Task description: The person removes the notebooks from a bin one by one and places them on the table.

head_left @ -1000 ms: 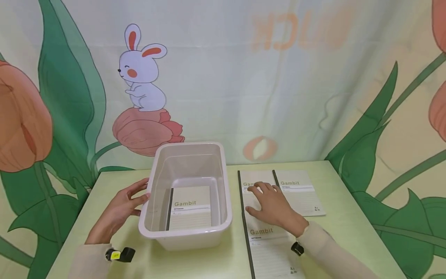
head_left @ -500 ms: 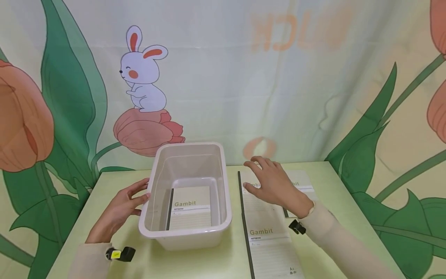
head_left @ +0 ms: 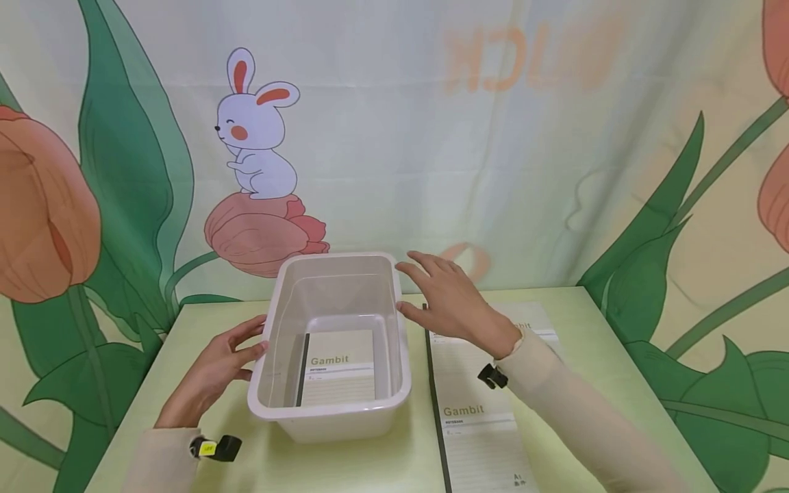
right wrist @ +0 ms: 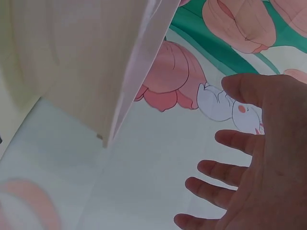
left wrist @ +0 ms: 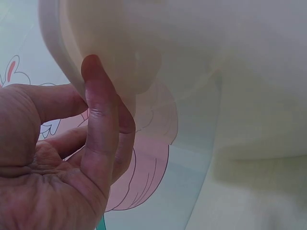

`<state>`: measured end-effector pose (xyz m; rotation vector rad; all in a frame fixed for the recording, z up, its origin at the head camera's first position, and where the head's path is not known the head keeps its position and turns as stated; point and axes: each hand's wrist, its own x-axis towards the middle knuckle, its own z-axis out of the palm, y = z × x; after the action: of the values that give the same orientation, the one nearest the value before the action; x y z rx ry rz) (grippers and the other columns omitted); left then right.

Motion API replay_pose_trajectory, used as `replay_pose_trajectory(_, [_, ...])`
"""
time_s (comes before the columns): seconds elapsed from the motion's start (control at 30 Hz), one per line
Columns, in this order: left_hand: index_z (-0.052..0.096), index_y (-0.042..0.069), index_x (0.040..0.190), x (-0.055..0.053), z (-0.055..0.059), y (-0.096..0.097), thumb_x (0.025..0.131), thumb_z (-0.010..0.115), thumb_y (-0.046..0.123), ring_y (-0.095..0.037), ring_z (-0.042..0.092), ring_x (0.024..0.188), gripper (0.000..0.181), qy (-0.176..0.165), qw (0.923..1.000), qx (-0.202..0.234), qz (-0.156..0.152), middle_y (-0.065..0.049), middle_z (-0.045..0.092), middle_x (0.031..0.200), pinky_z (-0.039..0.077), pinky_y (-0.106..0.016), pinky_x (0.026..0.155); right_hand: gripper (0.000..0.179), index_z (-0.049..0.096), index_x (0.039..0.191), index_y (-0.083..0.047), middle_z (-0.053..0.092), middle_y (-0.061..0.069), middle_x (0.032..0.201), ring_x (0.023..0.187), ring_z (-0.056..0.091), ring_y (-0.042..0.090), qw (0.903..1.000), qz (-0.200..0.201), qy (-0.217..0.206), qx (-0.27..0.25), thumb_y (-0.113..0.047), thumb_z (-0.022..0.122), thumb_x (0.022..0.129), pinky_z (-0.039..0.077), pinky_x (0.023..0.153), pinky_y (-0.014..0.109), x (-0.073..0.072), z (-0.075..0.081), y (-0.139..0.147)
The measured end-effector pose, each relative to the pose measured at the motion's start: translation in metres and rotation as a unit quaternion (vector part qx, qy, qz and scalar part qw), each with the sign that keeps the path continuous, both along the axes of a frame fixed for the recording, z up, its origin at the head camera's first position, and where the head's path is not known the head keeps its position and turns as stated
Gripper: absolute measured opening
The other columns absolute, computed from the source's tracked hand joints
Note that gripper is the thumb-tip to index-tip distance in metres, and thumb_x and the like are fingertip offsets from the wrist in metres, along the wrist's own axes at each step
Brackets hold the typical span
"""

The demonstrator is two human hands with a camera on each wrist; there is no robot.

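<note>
My left hand (head_left: pixel 216 366) grips the left rim of a pale plastic tub (head_left: pixel 333 414), with thumb and fingers right at the edge. In the left wrist view its fingers (left wrist: pixel 100 120) curl up under the lip. One "Gambit" notebook (head_left: pixel 342 383) with a dark spine lies flat inside the tub. My right hand (head_left: pixel 453 301) is beside the tub's far right rim, fingers spread and holding nothing. Below it a front notebook (head_left: pixel 481 455) and a back notebook (head_left: pixel 453 359) lie on the table. Another notebook (head_left: pixel 542 318) at the back right is mostly hidden by my forearm.
The light green table (head_left: pixel 216 322) ends at a curtain (head_left: pixel 382 171) printed with a rabbit and tulips. A black strap device (head_left: pixel 493 375) sits on my right wrist, another (head_left: pixel 218 448) on my left.
My right hand has lifted off the notebooks at the back and moved left to the tub's right rim. My left hand stays at the tub's left rim.
</note>
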<state>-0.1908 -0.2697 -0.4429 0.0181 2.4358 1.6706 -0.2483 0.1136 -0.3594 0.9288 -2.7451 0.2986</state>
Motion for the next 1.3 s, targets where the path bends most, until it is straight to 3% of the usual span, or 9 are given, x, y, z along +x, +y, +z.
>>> replay_pose_trajectory(0.43, [0.025, 0.018, 0.157, -0.001, 0.001, 0.001, 0.097, 0.062, 0.034, -0.041, 0.053, 0.126, 0.073, -0.005, 0.9999, -0.013, 0.004, -0.018, 0.027, 0.161, 0.060, -0.038, 0.082, 0.067, 0.033, 0.153, -0.024, 0.031, 0.006, 0.160, 0.144, 0.036, 0.028, 0.9977, 0.028, -0.046, 0.041, -0.053, 0.052, 0.096, 0.033, 0.116, 0.051, -0.019, 0.013, -0.066])
replay_pose_trajectory(0.63, [0.024, 0.019, 0.157, -0.001, 0.001, 0.002, 0.097, 0.061, 0.035, -0.040, 0.053, 0.126, 0.073, -0.005, 0.9999, -0.012, 0.004, -0.017, 0.026, 0.161, 0.059, -0.037, 0.082, 0.068, 0.030, 0.154, -0.026, 0.030, 0.005, 0.160, 0.144, 0.036, 0.028, 0.9953, 0.027, -0.072, 0.060, -0.054, 0.051, 0.095, 0.032, 0.117, 0.051, -0.031, 0.012, -0.096])
replay_pose_trajectory(0.87, [0.024, 0.021, 0.157, -0.001, 0.001, 0.001, 0.097, 0.061, 0.033, -0.041, 0.052, 0.127, 0.072, -0.007, 0.9999, -0.012, 0.007, -0.017, 0.026, 0.161, 0.060, -0.038, 0.082, 0.071, 0.027, 0.155, -0.029, 0.023, 0.002, 0.164, 0.149, 0.029, 0.026, 0.9908, 0.011, -0.114, 0.071, -0.055, 0.052, 0.094, 0.028, 0.118, 0.055, -0.047, 0.005, -0.127])
replay_pose_trajectory(1.0, [0.024, 0.021, 0.157, 0.000, 0.001, -0.001, 0.097, 0.061, 0.033, -0.040, 0.053, 0.126, 0.072, -0.007, 0.9999, -0.011, 0.009, -0.017, 0.026, 0.161, 0.060, -0.038, 0.083, 0.071, 0.028, 0.155, -0.029, 0.026, 0.002, 0.163, 0.148, 0.031, 0.025, 0.9861, -0.002, -0.146, 0.080, -0.055, 0.053, 0.094, 0.029, 0.118, 0.053, -0.055, -0.003, -0.142])
replay_pose_trajectory(1.3, [0.024, 0.021, 0.157, -0.001, 0.001, 0.002, 0.097, 0.061, 0.032, -0.042, 0.052, 0.127, 0.071, -0.009, 0.9999, -0.009, 0.008, -0.018, 0.026, 0.161, 0.060, -0.039, 0.083, 0.072, 0.029, 0.155, -0.028, 0.035, 0.003, 0.159, 0.145, 0.036, 0.022, 0.9659, -0.031, -0.246, 0.076, -0.053, 0.056, 0.093, 0.034, 0.117, 0.045, -0.072, -0.027, -0.159])
